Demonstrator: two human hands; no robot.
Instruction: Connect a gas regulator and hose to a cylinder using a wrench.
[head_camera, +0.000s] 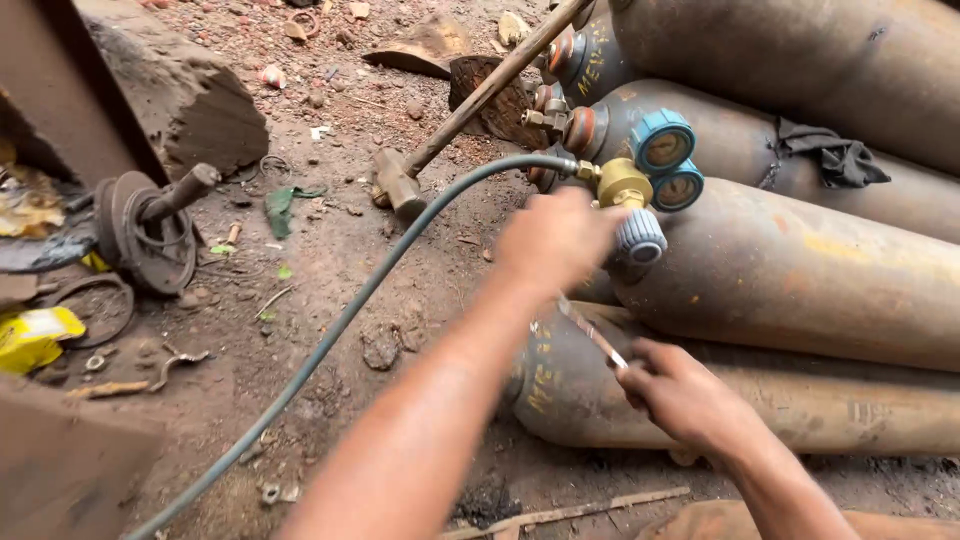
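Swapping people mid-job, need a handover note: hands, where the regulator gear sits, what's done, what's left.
Left hand: reached out onto the brass gas regulator with two blue-rimmed gauges, fitted at the neck of a rusty brown steel cylinder; exact grip hidden.
Right hand: holds a thin metal tool, tip pointing up toward the regulator.
Grey-green rubber hose runs from the regulator across the dirt floor.
Done: regulator and hose appear attached.
Left: tightness can't be judged; check it.
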